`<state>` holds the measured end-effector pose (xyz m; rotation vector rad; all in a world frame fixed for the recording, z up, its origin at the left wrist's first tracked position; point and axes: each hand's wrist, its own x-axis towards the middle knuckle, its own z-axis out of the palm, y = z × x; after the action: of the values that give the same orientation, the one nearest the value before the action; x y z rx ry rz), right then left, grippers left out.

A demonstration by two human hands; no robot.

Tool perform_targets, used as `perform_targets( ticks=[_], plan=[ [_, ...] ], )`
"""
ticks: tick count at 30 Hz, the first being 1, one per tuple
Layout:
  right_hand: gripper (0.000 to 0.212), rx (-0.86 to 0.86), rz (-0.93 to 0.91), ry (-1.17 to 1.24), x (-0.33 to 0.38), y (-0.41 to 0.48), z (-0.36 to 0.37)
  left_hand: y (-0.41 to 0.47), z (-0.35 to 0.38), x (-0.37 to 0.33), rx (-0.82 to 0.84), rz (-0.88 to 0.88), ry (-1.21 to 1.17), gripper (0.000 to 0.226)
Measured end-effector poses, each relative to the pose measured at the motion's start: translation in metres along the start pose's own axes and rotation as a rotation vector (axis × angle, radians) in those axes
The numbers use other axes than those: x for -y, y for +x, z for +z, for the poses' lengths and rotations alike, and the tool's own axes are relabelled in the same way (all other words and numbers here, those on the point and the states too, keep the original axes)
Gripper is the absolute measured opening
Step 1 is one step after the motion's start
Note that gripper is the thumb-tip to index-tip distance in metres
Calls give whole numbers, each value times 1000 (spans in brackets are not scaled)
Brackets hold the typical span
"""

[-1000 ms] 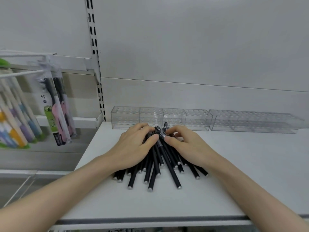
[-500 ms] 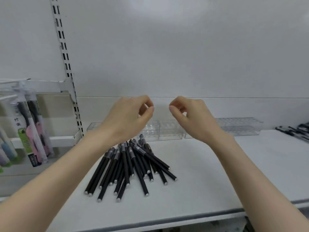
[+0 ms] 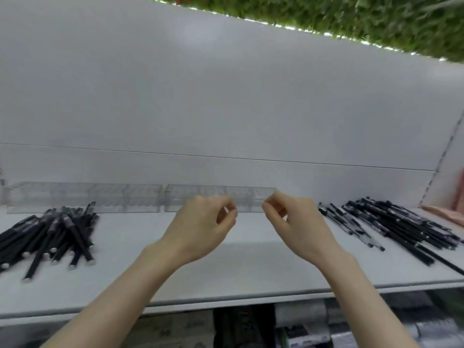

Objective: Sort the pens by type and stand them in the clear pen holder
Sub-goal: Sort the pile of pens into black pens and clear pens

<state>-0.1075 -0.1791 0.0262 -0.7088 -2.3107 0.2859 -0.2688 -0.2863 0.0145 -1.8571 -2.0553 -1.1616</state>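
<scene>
left pen pile (image 3: 50,237): matt black barrels, shiny silver metal-look end caps
right pen pile (image 3: 396,227): black, partly clear plastic, glossier
pen holders (image 3: 218,198): clear hard plastic, smooth
shelf (image 3: 251,262): white, smooth, matt
back panel (image 3: 226,96): white, smooth, faint sheen

The middle of the white shelf (image 3: 251,270) lies bare from the front edge back to the holders, and both hands hang over this stretch, the left hand (image 3: 200,229) and the right hand (image 3: 298,222), fingers curled, holding nothing, a gap between them. On the left a heap of black pens (image 3: 52,237) fans out toward the front edge. On the right a second heap of pens (image 3: 394,227) lies slantwise, reaching almost to the edge. At the rear the left holder (image 3: 82,198) and the right holder (image 3: 221,197) stand end to end along the back wall (image 3: 226,109). The space above them is open. A pink thing (image 3: 442,213) fills the far right corner.
</scene>
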Motion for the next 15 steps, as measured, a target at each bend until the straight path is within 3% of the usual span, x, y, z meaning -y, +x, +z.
perform_targets(
  ticks=[8, 15],
  plan=[
    [19, -50, 97, -73, -124, 14, -69, 90, 92, -79, 62, 49, -37, 14],
    [16, 44, 124, -173, -222, 40, -87, 157, 193, -98, 209, -1, 9, 20]
  ],
)
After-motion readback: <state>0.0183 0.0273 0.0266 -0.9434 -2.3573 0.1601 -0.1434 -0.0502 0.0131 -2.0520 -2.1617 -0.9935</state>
